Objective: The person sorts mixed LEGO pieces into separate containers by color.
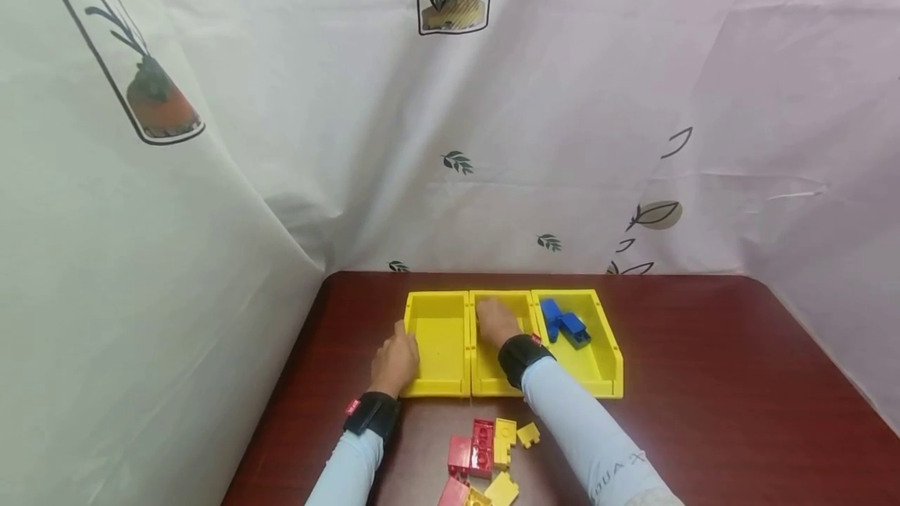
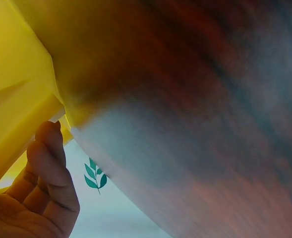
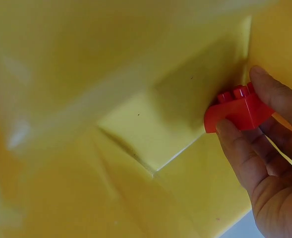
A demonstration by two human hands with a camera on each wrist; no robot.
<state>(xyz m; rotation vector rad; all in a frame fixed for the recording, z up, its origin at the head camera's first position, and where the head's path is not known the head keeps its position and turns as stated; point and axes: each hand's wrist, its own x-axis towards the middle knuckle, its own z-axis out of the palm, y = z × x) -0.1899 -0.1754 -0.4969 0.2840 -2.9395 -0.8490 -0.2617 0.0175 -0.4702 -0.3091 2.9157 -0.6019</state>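
Note:
Three yellow bins stand side by side on the table. My right hand [image 1: 497, 322] reaches into the middle bin [image 1: 485, 385]. In the right wrist view its thumb and fingers pinch a red toy brick [image 3: 235, 111], studs facing the far wall, close over the bin's floor; the head view hides this brick. At the left bin [image 1: 439, 350], my left hand [image 1: 395, 361] holds the outer side wall. The left wrist view has its curled fingers [image 2: 49, 163] right at the yellow rim. Blue bricks [image 1: 575, 328] lie in the right bin [image 1: 591, 369].
In front of the bins lie several loose bricks, red ones [image 1: 482, 443] and yellow ones [image 1: 502, 488], close to the right forearm. The dark red table [image 1: 703, 381] extends to the right. White printed cloth [image 1: 562, 100] hangs behind and at the left.

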